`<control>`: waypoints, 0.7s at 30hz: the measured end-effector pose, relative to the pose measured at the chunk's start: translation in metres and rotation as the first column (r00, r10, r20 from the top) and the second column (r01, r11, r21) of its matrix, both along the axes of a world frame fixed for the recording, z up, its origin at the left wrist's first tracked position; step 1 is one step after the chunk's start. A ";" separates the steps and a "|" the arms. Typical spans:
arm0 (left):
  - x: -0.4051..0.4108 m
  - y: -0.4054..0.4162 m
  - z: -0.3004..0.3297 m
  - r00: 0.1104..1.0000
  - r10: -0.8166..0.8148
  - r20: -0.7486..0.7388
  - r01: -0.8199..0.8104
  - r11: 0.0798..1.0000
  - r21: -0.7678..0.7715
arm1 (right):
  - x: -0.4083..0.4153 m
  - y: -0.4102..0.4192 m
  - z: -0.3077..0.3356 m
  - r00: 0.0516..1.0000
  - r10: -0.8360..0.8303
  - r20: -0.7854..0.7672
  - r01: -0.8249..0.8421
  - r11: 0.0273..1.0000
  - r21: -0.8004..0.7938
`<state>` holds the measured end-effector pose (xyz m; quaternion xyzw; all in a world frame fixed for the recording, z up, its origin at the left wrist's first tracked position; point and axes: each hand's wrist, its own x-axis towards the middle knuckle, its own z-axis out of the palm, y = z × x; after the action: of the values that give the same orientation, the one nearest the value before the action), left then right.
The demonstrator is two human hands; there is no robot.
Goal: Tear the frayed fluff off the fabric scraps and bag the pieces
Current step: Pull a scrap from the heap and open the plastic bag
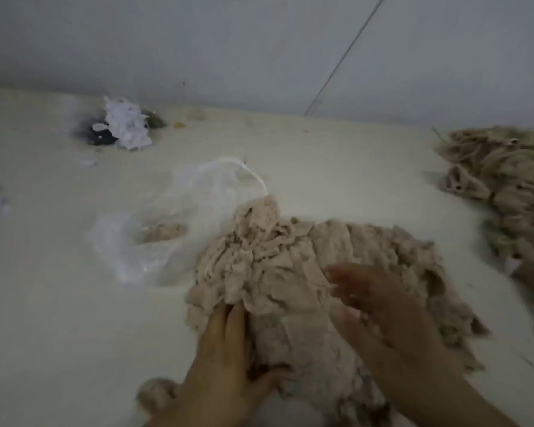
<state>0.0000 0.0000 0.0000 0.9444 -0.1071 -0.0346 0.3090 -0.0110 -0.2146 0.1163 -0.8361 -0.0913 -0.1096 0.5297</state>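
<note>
Your left hand [225, 362] lies flat on the near edge of the beige scrap pile [293, 272], fingers straight and together, thumb out to the side. Your right hand [379, 300] is blurred over the pile's middle; fingers look spread, and you can't tell whether they hold any cloth. The clear plastic bag [167, 232] lies just left of the pile on the pale surface [59, 318], a few beige pieces inside. More beige scraps [506, 186] sit far right.
</note>
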 end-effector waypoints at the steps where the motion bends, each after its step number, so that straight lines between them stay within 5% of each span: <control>1: -0.002 -0.002 -0.006 1.000 -0.010 -0.021 0.009 1.000 -0.025 | -0.003 0.007 -0.016 0.999 0.026 -0.026 -0.028 0.997 -0.071; 5: -0.013 -0.007 -0.038 0.978 -0.112 0.178 0.102 0.993 0.064 | -0.017 0.021 -0.093 0.995 0.078 0.061 -0.045 0.904 -0.425; 9: -0.010 -0.002 -0.068 0.914 -0.184 0.362 0.131 0.978 0.165 | -0.035 0.027 -0.148 0.979 0.130 0.156 0.026 0.684 -0.729; 13: -0.001 -0.001 -0.092 0.865 -0.205 0.459 0.125 0.972 0.198 | -0.038 0.038 -0.186 0.966 0.061 0.250 0.152 0.649 -0.745; 21: 0.032 -0.013 -0.094 0.894 -0.263 0.362 0.253 0.964 0.076 | -0.012 0.023 -0.212 0.937 -0.011 0.349 0.298 0.546 -0.783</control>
<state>0.0316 -0.0126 -0.0943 0.9154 -0.2872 0.1011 0.2634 -0.0227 -0.1917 -0.0954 -0.9631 -0.1371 -0.2275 0.0437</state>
